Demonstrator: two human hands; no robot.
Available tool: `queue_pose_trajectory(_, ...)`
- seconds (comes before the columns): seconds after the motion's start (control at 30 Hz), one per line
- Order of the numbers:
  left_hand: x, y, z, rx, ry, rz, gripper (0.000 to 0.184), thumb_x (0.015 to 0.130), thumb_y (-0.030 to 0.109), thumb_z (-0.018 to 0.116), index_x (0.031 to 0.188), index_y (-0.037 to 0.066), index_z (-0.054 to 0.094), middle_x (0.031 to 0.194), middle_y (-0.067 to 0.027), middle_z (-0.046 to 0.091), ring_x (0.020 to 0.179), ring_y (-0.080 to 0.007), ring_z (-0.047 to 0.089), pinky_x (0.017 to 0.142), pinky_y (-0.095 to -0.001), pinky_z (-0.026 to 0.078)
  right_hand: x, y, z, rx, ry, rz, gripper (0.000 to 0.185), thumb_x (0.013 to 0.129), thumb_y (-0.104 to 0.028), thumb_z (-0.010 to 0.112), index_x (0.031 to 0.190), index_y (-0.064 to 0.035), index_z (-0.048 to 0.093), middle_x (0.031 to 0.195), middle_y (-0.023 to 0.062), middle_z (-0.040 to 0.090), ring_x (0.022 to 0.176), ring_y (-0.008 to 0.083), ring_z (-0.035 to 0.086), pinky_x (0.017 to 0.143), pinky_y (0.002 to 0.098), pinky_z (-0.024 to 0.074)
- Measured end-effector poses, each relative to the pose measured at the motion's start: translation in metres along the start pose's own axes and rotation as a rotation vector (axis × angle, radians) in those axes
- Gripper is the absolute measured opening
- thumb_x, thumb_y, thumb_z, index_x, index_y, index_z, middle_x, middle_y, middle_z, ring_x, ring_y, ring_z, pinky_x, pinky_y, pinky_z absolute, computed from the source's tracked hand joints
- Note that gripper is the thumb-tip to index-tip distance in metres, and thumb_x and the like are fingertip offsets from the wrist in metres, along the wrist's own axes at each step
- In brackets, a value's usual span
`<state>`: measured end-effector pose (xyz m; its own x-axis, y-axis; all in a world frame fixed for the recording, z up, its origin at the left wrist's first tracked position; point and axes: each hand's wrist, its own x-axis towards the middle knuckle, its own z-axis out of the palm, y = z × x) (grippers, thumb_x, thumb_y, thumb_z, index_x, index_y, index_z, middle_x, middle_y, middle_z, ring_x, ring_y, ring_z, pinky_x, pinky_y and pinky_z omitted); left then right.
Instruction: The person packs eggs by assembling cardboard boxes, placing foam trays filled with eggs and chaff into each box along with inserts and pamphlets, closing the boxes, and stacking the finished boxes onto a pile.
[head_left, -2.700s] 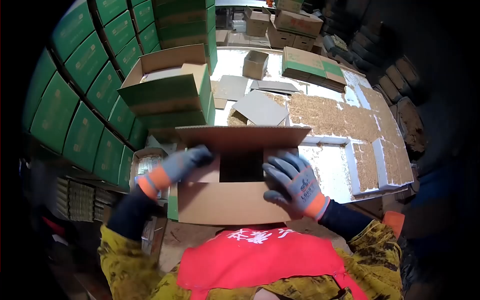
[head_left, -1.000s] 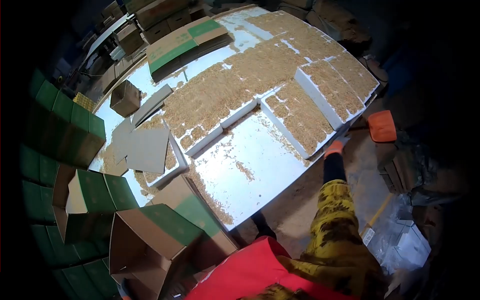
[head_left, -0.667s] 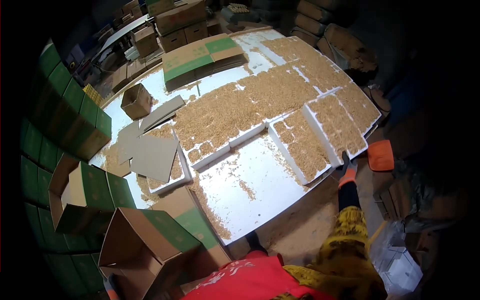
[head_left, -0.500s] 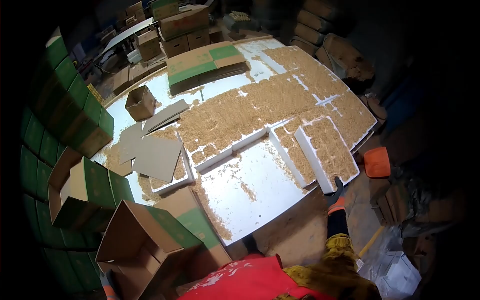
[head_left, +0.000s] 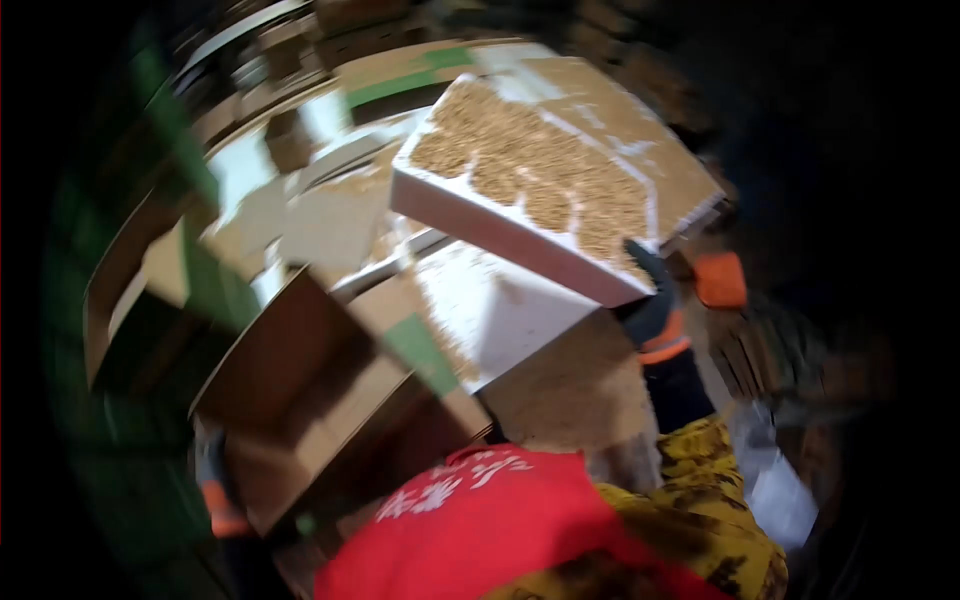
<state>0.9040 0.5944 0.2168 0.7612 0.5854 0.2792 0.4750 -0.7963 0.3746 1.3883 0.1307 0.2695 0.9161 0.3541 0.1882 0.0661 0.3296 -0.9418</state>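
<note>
My right hand (head_left: 650,305), in a dark glove with an orange cuff, grips the near right end of a white foam tray (head_left: 490,228). Tan, straw-like filling covers the tray's top, which is raised and tilted above the table. My left hand (head_left: 215,478), gloved the same way, is at the left side of an open cardboard box (head_left: 330,400) and holds it; its fingers are partly hidden and blurred. The box's open top faces up and toward the table.
The white tabletop (head_left: 490,290) carries more filled trays (head_left: 610,110) and loose cardboard sheets (head_left: 335,225). Flattened green-and-brown cartons (head_left: 410,75) lie at the back. Another open box (head_left: 165,275) stands left, near stacked green cartons. An orange container (head_left: 720,280) is at right.
My right hand has lifted the foam tray off the table and swung it up and leftward. The box at my left hand has shifted slightly and turned. The view is blurred by motion.
</note>
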Motion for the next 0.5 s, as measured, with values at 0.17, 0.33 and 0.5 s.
queue_pose_trajectory(0.17,0.01,0.022,0.013,-0.298,0.036,-0.427,0.036,0.093,0.011,0.045,0.127,0.003,0.049,0.131,-0.0175,0.049,0.117,-0.0266,0.049,0.097,-0.0313,0.04,-0.01,-0.015,0.074,-0.702,-0.386,-0.434,0.042,0.08,0.0,0.065,0.12,-0.0011,0.055,0.12,0.0145,0.057,0.111,0.025,0.055,0.095,0.0374,0.0437)
queue_pose_trajectory(0.33,0.022,0.063,0.022,-0.36,0.135,-0.36,0.045,0.096,0.021,0.043,0.134,-0.004,0.04,0.138,-0.0175,0.042,0.129,-0.0261,0.039,0.106,-0.0304,0.031,0.003,-0.048,0.122,-0.469,-0.843,-0.279,0.057,0.079,-0.024,0.07,0.126,-0.0008,0.049,0.113,0.0136,0.06,0.104,0.0252,0.058,0.089,0.0367,0.0467)
queue_pose_trajectory(0.5,0.024,0.089,0.03,-1.261,0.325,-0.662,0.044,0.098,0.025,0.041,0.131,-0.003,0.044,0.133,-0.0082,0.048,0.121,-0.0152,0.045,0.102,-0.0269,0.034,-0.005,-0.077,0.215,-0.337,-0.806,0.223,0.068,0.077,-0.015,0.066,0.137,0.0012,0.036,0.104,0.013,0.064,0.093,0.0188,0.062,0.085,0.0299,0.05)
